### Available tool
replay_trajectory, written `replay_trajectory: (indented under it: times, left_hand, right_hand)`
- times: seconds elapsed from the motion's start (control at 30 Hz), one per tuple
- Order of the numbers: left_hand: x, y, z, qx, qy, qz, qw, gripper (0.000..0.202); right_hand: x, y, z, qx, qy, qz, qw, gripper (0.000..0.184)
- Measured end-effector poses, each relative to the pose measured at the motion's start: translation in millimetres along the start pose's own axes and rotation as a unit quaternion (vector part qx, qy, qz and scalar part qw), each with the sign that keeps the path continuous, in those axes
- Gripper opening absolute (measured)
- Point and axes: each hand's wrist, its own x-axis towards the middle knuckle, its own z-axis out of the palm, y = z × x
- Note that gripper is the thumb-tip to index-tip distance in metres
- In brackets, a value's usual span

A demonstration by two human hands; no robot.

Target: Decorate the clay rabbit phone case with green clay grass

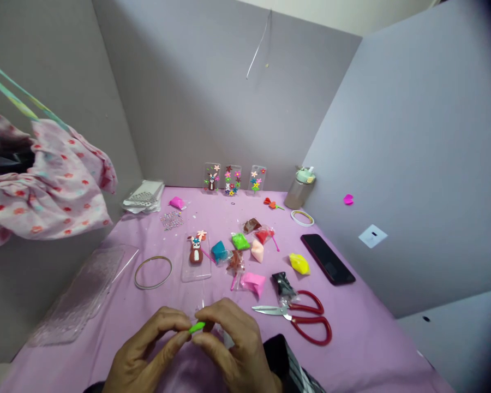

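Observation:
Between my two hands is a small, pointed piece of bright green clay [197, 327]. The thumb and forefinger of my left hand [149, 349] pinch its left end. My right hand [237, 341] grips the other end, also between thumb and forefinger. Just beyond them lies a clear phone case [196, 273] with a brown clay rabbit [196, 252] and a pale flower on it. To its right sit packets of clay, among them green [240, 241], blue [219, 251], pink [253, 283] and black [283, 285].
Red-handled scissors [288, 314] lie open beside my right hand. A phone [327, 258] and yellow clay [299, 263] are farther right. Clear plastic sheets [79, 289] and a bangle [153, 272] lie left. Decorated cases [233, 181] and a bottle [300, 188] stand at the back.

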Motion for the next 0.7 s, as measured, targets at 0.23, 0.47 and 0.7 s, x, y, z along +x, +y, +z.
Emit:
replay_trajectory:
  times: [0.23, 0.47, 0.7]
  left_hand:
    - [0.0, 2.7, -1.8, 0.017, 0.014, -0.004, 1.0, 0.017]
    - [0.9, 12.8, 0.5, 0.023, 0.018, 0.01, 1.0, 0.019]
    - [1.4, 10.8, 1.4, 0.022, 0.028, 0.004, 0.999, 0.02]
  right_hand:
    - [-1.8, 0.3, 1.7, 0.003, 0.0, 0.003, 1.0, 0.011]
    - [-2.4, 1.6, 2.0, 0.0, -0.013, -0.019, 1.0, 0.013]
    - [-2.7, 1.6, 2.4, 0.004, -0.006, -0.015, 1.0, 0.013]
